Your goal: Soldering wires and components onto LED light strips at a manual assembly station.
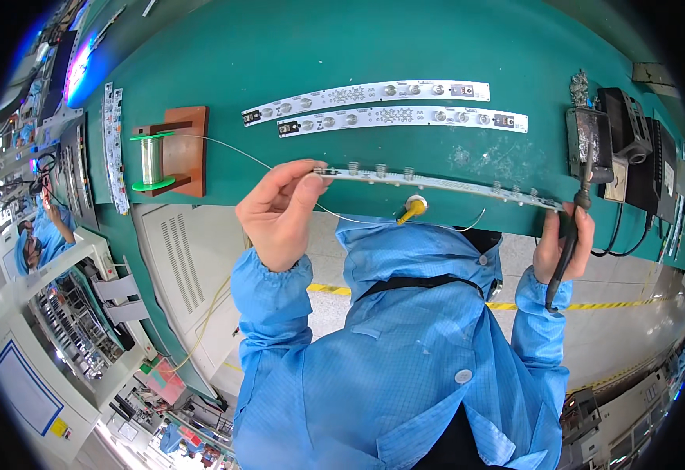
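Note:
A narrow white circuit board strip [444, 185] is held level over the bench's near edge, seen nearly edge-on, with round silver springs standing up from it. My left hand [280, 215] pinches its left end between thumb and fingers. At the other end, my right hand [563, 247] grips the strip's tip and also holds a soldering iron [568, 262], its tip pointing up and away from me. Thin solder wire [233, 146] runs from a green-flanged spool [151, 160] to my left hand, and its loose end curves out below the strip. Two similar strips [350, 95] lie flat beyond.
The spool sits on a brown stand [195, 149]. Another board strip [114, 149] lies at the left. On the right stand a soldering iron holder [589, 145] and a black box-shaped unit [626, 125] with cables. A yellow plug [413, 208] is at the bench's front edge.

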`<state>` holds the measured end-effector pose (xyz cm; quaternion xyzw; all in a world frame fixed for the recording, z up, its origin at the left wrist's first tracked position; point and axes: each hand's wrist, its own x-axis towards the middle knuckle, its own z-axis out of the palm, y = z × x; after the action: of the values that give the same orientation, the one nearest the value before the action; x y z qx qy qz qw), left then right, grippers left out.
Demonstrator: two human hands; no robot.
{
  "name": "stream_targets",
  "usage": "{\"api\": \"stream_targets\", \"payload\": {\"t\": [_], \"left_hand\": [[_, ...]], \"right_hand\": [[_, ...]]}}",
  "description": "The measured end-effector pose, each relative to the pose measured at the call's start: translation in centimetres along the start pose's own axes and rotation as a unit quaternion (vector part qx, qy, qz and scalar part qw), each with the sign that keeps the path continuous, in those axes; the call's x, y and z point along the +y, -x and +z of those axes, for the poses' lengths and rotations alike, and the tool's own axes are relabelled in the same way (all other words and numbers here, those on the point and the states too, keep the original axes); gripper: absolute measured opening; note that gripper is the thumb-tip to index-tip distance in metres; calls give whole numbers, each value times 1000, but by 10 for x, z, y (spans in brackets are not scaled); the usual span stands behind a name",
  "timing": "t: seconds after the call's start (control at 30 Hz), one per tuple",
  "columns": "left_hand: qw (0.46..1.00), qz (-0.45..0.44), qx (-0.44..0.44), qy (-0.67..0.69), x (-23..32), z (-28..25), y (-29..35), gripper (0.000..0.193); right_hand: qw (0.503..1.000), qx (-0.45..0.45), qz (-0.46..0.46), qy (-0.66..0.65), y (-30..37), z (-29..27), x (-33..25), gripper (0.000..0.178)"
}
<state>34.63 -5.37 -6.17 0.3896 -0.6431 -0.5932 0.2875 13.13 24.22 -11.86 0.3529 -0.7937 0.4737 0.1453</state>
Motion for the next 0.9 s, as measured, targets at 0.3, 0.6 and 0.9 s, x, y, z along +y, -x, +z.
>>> {"api": "stream_targets", "payload": {"t": [0.3,0.6,0.9], "left_hand": [[985,17,-142,95,-3,-11,-6,26],[986,14,-135,102,-4,-8,-6,23],[988,64,-142,-15,-10,-25,-22,20]], "right_hand": [[999,5,27,-29,5,-4,9,51],[993,11,62,-103,4,-12,6,54],[933,40,218,-282,-5,-8,-16,60]]}}
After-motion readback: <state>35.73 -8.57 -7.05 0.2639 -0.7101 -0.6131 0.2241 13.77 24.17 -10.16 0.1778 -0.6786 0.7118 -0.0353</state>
